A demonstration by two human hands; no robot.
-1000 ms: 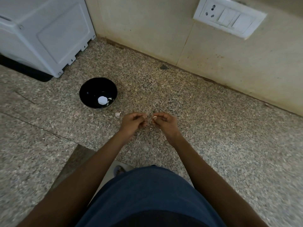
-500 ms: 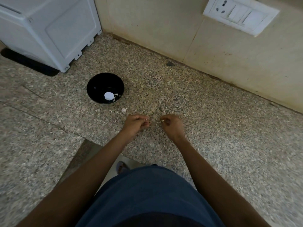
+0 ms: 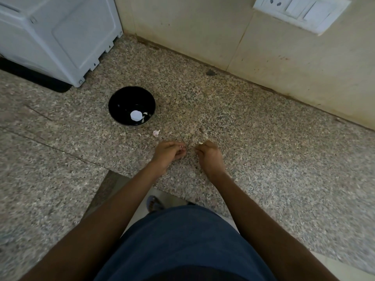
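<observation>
Where left hand (image 3: 168,153) and right hand (image 3: 210,157) pinch, pale scraps (image 3: 200,142), mostly hidden.

From where I stand, the counter (image 3: 263,149) runs back to the wall (image 3: 203,27), and a switch plate (image 3: 302,11) sits on that wall at the far right. At the back left an appliance (image 3: 60,33) stands on a mat (image 3: 40,80). In front of it, to its right, sits the bowl (image 3: 121,98), with a garlic bulb (image 3: 135,115) lying in it. Just before the bowl, rightward, a loose clove (image 3: 156,132) lies on the counter. Nearer still, over the counter, the left hand (image 3: 167,152) and right hand (image 3: 210,155) are side by side and apart. The left pinches a scrap (image 3: 182,147), the right a garlic piece (image 3: 200,142).
</observation>
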